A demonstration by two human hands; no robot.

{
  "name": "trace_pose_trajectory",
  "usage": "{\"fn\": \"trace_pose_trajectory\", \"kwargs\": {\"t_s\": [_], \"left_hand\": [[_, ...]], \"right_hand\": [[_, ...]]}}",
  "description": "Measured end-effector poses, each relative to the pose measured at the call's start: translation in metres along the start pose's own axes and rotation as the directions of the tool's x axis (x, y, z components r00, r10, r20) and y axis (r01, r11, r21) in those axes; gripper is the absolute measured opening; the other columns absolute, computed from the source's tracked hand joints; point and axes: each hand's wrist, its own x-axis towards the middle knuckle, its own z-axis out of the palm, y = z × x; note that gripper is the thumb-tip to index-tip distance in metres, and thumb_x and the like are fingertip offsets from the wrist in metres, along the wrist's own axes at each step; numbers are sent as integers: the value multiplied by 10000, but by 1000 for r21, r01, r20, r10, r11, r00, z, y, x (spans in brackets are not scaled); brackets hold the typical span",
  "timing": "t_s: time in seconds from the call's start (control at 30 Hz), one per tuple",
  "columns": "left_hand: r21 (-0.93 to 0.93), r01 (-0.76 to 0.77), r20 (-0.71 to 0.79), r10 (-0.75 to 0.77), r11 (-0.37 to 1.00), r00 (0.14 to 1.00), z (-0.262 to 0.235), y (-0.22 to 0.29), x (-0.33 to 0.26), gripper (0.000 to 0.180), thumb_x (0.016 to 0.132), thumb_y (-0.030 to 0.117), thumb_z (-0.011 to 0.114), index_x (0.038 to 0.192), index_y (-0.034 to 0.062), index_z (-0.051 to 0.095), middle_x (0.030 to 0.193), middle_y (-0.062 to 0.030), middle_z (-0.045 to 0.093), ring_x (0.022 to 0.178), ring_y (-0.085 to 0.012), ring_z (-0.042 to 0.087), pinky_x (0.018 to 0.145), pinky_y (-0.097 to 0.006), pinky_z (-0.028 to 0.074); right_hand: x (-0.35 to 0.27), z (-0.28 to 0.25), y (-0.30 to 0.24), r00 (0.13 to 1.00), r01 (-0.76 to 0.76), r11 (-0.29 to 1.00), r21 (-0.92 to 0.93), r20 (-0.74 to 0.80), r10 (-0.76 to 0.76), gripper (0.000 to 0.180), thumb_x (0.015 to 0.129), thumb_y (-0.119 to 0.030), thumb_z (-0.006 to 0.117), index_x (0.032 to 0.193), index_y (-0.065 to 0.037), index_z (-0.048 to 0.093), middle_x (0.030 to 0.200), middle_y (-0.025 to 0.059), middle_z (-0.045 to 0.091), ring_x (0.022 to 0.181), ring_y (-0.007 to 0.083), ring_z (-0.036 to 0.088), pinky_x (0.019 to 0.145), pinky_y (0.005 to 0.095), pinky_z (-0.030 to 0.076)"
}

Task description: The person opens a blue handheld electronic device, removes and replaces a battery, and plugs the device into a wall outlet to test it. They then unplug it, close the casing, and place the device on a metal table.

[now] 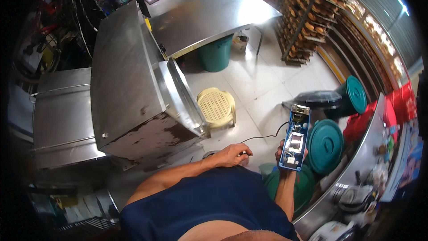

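Note:
My right hand (281,151) holds up a blue rectangular device (295,138) with its inner parts showing, a little above the floor. A thin black cable (263,136) runs from the device's left side down to my left hand (232,154), which is closed on the cable's end. Both forearms come in from below, over my dark blue shirt.
A big steel machine (129,80) stands to my left, steel tables (209,13) beyond it. A cream plastic stool (217,106) and a teal bin (216,54) stand on the tiled floor. Green lidded tubs (325,145) sit at right beside a steel counter (356,165). Racks of bread (312,13) fill the back right.

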Motion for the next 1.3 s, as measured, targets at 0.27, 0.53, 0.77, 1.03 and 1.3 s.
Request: {"fn": "trace_pose_trajectory", "kwargs": {"t_s": [0.27,0.53,0.77,1.03,1.3], "left_hand": [[-127,264,-276,-289,956,917,-25,1,109,198,930,103,604,1110,29,635,999,-87,643,862,-171,630,778,-312,502],[-423,199,-441,-392,884,807,-88,-35,204,210,954,80,557,1148,18,610,1027,-66,668,798,-114,626,738,-294,511],[-515,248,-495,-521,821,695,-169,-33,273,190,975,109,559,1140,35,618,898,-23,659,768,-100,612,712,-279,489],[-549,82,-682,-503,832,532,-219,-84,356,192,990,119,535,1158,69,614,774,19,595,648,-24,485,561,-203,390],[-607,-120,-768,-541,786,343,-287,-100,456,166,996,104,546,1141,67,618,1038,-4,631,773,-65,585,632,-200,462]], "right_hand": [[168,-16,-89,976,-186,982,-19,111,187,741,804,-426,696,1321,52,465,1108,318,591,879,434,668,753,528,592],[321,7,-112,900,-319,927,-199,-369,231,556,832,-494,513,1085,-7,602,772,191,632,530,318,618,426,399,521],[458,-9,-133,878,-477,876,-67,-66,473,655,812,-487,591,1277,-29,540,1041,238,624,771,348,645,615,442,552],[627,-35,-145,823,-567,787,-241,-167,542,542,853,-466,508,1115,-5,622,915,263,656,605,348,654,509,428,574],[781,-22,-172,711,-681,637,-361,-119,693,559,891,-432,475,1157,46,588,917,256,648,653,312,667,527,387,577]]}}
